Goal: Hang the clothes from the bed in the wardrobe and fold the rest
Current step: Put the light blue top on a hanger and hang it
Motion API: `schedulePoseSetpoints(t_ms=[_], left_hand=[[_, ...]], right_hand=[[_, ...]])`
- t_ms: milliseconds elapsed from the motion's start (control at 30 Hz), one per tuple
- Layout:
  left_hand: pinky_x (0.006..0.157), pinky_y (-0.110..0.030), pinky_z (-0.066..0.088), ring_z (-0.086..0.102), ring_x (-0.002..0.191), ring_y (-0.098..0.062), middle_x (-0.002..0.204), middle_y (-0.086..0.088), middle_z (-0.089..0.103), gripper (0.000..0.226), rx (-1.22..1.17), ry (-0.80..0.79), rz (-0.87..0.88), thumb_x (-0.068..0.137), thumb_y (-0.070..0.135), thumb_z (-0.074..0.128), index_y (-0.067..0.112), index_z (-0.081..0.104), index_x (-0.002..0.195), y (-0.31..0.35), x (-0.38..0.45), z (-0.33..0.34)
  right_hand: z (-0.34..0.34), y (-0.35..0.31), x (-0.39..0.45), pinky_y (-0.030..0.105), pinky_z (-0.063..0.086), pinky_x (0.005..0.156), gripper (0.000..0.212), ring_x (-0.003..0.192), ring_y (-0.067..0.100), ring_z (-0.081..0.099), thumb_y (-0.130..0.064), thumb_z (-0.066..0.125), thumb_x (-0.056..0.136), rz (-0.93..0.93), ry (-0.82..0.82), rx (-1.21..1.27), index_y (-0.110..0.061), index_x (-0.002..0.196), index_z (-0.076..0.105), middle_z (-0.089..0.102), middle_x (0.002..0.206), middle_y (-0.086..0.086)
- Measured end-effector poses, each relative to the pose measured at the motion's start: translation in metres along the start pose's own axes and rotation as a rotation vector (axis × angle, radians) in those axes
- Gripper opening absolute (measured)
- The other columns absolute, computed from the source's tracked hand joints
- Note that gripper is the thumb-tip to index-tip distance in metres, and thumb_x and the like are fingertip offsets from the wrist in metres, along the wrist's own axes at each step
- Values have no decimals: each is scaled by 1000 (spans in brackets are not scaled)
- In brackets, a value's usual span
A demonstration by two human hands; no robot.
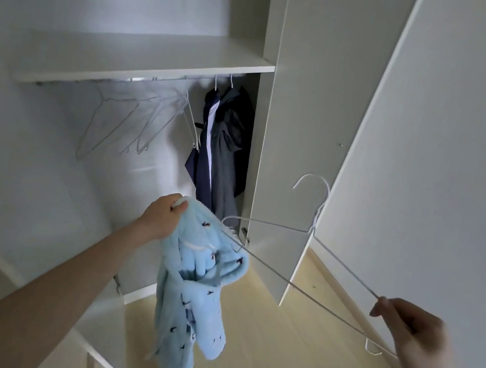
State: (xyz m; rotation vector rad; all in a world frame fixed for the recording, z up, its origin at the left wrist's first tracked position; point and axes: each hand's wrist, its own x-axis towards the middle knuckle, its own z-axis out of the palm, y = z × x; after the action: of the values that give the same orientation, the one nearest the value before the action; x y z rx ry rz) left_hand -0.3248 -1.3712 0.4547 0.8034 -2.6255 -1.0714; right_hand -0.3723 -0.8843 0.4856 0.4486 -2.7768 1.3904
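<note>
One hanger [303,256] tip inside fleece garment [198,284]; my left hand [164,219] clenches collar, right hand [403,327] pinches far arm. I fear wire slipping out, fleece sliding floorward.

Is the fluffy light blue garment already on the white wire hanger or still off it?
Partly on: one end of the white wire hanger is inside the light blue garment, the rest bare.

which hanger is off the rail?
The white wire hanger pinched in the right hand, one end poked into the light blue fleece garment. The empty hangers and those carrying dark clothes hang from the rail.
</note>
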Motion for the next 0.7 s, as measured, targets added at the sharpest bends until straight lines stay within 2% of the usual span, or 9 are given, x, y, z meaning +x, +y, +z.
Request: schedulePoseSetpoints(t_ms=[67, 267, 400, 533, 600, 633, 667, 700], left_hand=[[60, -34, 31, 40, 64, -19, 70, -4, 44, 36, -41, -5, 8, 107, 32, 47, 14, 40, 76, 21, -22, 10], [57, -32, 28, 34, 59, -15, 68, -2, 37, 36, -117, -62, 177, 106, 29, 51, 15, 37, 75, 102, -95, 35], [51, -28, 26, 30, 52, -11, 61, 5, 33, 40, -160, -84, 281, 106, 31, 52, 14, 37, 74, 148, -125, 38], [51, -29, 23, 31, 56, -11, 62, 7, 33, 41, -339, -137, 288, 103, 44, 55, 22, 41, 71, 190, -146, 35], [62, -29, 33, 42, 65, -14, 70, 2, 44, 44, -467, -168, 280, 98, 51, 58, 13, 51, 77, 213, -154, 34], [70, -31, 41, 51, 73, -17, 79, -2, 54, 49, -531, -187, 273, 94, 53, 60, 5, 59, 86, 225, -157, 33], [78, -33, 48, 61, 81, -20, 89, -4, 66, 50, -597, -210, 264, 91, 55, 62, 5, 67, 96, 233, -159, 33], [81, -34, 54, 70, 89, -22, 98, -5, 74, 45, -650, -238, 265, 89, 55, 63, 13, 74, 100, 243, -162, 32]], right_hand=[[-23, 10, -23, 22, 13, 46, 27, 47, 10, 20, -35, 60, 100, -12, 11, 3, -29, 78, 75, 21, 53, -7], [-66, 39, -71, 25, 14, 49, 30, 51, 13, 21, -30, 61, 100, -24, -39, 30, -24, 75, 75, 22, 54, -7], [-79, 48, -85, 24, 15, 49, 29, 50, 13, 22, -38, 60, 100, -75, -44, 30, -27, 78, 75, 22, 53, -6], [-86, 47, -90, 28, 24, 50, 25, 50, 9, 28, -34, 55, 104, -140, -123, -14, -29, 85, 71, 31, 54, -2], [-86, 45, -92, 30, 34, 53, 26, 52, 10, 39, -25, 49, 106, -159, -192, -74, -32, 88, 67, 48, 60, 3], [-84, 43, -92, 27, 38, 55, 28, 53, 10, 46, -21, 47, 106, -158, -209, -95, -33, 88, 65, 55, 64, 3], [-80, 41, -92, 24, 40, 56, 29, 53, 10, 50, -18, 45, 105, -153, -217, -107, -33, 88, 63, 59, 65, 3], [-77, 38, -92, 22, 40, 56, 28, 51, 10, 51, -18, 45, 105, -151, -212, -109, -32, 88, 62, 60, 64, 5]])
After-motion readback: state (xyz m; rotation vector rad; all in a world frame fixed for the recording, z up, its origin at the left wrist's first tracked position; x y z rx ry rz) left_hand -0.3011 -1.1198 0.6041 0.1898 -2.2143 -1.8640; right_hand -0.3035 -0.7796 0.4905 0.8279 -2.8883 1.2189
